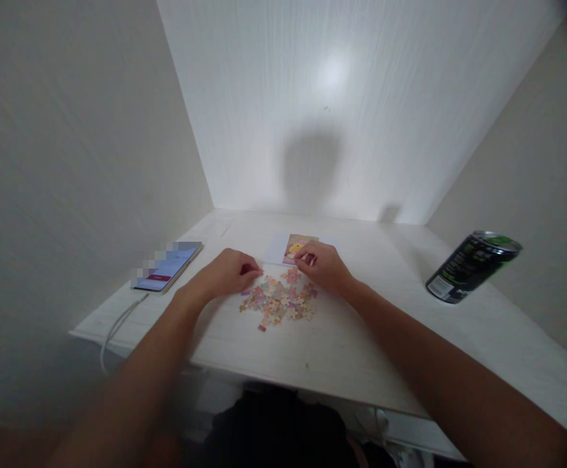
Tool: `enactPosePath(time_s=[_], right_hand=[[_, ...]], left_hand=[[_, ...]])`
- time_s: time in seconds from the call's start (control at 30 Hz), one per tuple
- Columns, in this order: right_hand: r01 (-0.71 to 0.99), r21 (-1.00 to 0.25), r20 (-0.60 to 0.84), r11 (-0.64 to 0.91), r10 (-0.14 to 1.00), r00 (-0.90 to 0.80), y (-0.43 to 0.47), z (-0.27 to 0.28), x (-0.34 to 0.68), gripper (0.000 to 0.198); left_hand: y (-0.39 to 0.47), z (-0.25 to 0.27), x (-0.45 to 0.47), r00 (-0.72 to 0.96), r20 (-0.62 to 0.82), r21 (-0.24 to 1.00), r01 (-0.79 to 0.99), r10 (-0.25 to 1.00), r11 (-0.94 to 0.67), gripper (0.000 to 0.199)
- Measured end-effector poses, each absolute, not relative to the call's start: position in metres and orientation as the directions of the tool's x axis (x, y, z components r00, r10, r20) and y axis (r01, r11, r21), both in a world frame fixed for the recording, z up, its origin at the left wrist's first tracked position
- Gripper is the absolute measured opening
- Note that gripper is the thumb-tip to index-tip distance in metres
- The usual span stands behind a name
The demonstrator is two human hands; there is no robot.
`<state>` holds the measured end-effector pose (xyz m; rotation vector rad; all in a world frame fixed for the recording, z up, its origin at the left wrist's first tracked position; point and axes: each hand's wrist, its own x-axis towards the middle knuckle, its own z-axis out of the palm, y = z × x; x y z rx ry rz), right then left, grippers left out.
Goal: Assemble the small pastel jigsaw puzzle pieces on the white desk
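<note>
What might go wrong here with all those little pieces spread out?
Puzzle pieces lie loose between the left hand and right hand; a careless sweep might scatter some off the table.
The can stands on the right; a bump might tip it, and any drink inside, which I can't see, could spill.
The cable hangs over the front edge, where the left arm might snag it.

Two hands over loose jigsaw pieces (283, 304) on a white desk (336, 348).
The left hand (230, 272) has its fingertips at the heap's far left edge; the right hand (326, 263) overlaps a small picture card (293, 246) just beyond. A smartphone (171, 265) and white cable (115, 326) lie left; a dark drinks can (471, 268) stands right.
</note>
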<state>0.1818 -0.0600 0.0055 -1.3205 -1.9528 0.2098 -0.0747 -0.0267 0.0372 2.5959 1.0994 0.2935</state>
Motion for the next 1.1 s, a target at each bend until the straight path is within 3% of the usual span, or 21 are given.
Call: enactPosePath(time_s=[0.17,0.37,0.57,0.7,0.9,1.1], right_hand=[[0.662,-0.545,0.41,0.515,0.852,-0.325,-0.066,0.007,0.172,0.016],[0.628,-0.541,0.214,0.559,0.814,-0.54,-0.086,0.017,0.154,0.024],[0.65,-0.512,0.15,0.562,0.803,-0.576,-0.09,0.022,0.15,0.017],[0.658,-0.512,0.141,0.552,0.81,-0.569,-0.087,0.02,0.151,0.016],[0.642,-0.607,0.13,0.468,0.856,-0.5,-0.083,0.013,0.153,0.021],[0.607,-0.628,0.131,0.488,0.834,-0.535,-0.081,0.015,0.156,0.021]], left_hand=[[-0.036,0.034,-0.086,0.69,0.037,0.56,0.585,0.723,-0.587,0.04],[-0.036,0.029,-0.092,0.707,0.0,0.645,0.541,0.708,-0.54,0.035],[-0.035,0.028,-0.09,0.632,0.084,0.611,0.578,0.77,-0.541,0.021],[-0.031,0.024,-0.091,0.608,0.143,0.503,0.635,0.781,-0.587,0.016],[-0.029,0.019,-0.09,0.697,0.267,0.395,0.551,0.666,-0.735,0.014],[-0.044,0.02,-0.074,0.797,0.307,0.451,0.359,0.52,-0.817,0.023]])
